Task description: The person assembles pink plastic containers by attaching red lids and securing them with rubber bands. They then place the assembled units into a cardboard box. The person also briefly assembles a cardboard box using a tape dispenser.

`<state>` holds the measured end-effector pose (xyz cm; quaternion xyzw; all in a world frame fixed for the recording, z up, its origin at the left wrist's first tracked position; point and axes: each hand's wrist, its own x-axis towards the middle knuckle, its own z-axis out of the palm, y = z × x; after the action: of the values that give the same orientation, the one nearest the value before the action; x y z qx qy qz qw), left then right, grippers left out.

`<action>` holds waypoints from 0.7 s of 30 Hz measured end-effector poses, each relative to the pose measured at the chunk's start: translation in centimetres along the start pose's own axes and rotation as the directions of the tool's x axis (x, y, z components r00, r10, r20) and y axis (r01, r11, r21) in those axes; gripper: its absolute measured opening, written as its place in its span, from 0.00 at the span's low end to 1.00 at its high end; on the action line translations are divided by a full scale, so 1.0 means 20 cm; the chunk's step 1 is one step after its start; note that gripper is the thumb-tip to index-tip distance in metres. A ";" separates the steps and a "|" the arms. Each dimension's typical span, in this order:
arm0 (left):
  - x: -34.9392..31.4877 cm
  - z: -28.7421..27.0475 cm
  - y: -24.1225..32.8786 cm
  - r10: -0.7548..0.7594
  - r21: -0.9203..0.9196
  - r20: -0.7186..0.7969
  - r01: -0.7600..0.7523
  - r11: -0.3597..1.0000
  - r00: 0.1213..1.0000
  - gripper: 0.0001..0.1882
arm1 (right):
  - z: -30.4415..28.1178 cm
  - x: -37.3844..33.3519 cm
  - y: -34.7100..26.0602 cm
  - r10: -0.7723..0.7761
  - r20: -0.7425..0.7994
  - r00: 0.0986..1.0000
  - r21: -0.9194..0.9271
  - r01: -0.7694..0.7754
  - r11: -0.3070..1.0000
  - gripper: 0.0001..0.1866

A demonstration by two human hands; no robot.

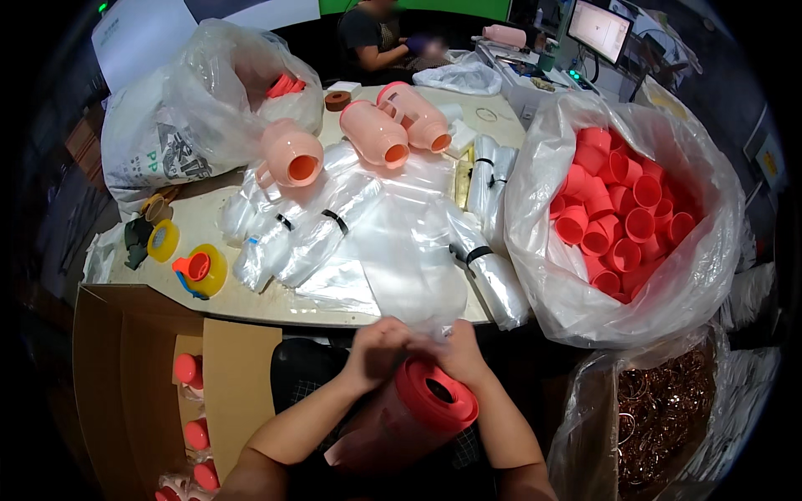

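A pink vacuum jug (376, 426) lies tilted in my lap, its red base ring (422, 392) with a round dark hole facing up and away from me. Just beyond that base, my left hand (378, 351) is closed, its fingers slightly smeared by motion. My right hand (462, 352) is closed too, close beside it. Between the two, both hands pinch a crumpled bit of clear plastic bag (433, 331). How far the bag reaches around the jug is hard to see.
Pink jug bodies (373, 134) lie on the table among bundled clear bags (330, 225). A big sack of red cups (639, 221) stands right, above a box of brown rings (664, 417). Tape rolls (209, 271) and an open carton (238, 376) are left. A person (376, 42) sits opposite.
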<state>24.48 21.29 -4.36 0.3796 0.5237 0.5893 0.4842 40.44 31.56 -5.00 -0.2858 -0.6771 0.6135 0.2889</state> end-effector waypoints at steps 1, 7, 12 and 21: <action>0.00 -0.03 0.04 -0.049 -0.223 -0.070 0.032 0.974 0.996 0.06 | -0.04 -0.02 0.02 -0.002 -0.102 0.995 -0.131 -0.011 0.991 0.04; -0.01 -0.15 0.08 -0.168 -0.130 0.137 0.186 0.974 0.976 0.07 | -0.35 -0.09 0.28 0.558 -0.524 0.643 0.835 0.260 0.484 0.05; -0.05 -0.26 -0.16 0.012 -0.043 -0.122 -0.018 0.999 0.992 0.15 | 0.05 -0.33 0.14 -0.245 -0.657 0.712 -0.070 0.266 0.961 0.10; -1.14 -0.32 0.00 0.383 0.731 -0.265 -0.075 0.678 0.885 0.37 | 0.50 -1.08 0.36 0.196 -0.009 0.981 0.200 -0.190 0.961 0.25</action>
<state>23.87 -2.45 -4.06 0.4707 0.7413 0.4664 0.1066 47.68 9.44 -13.93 -0.3291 -0.5775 0.6987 0.2645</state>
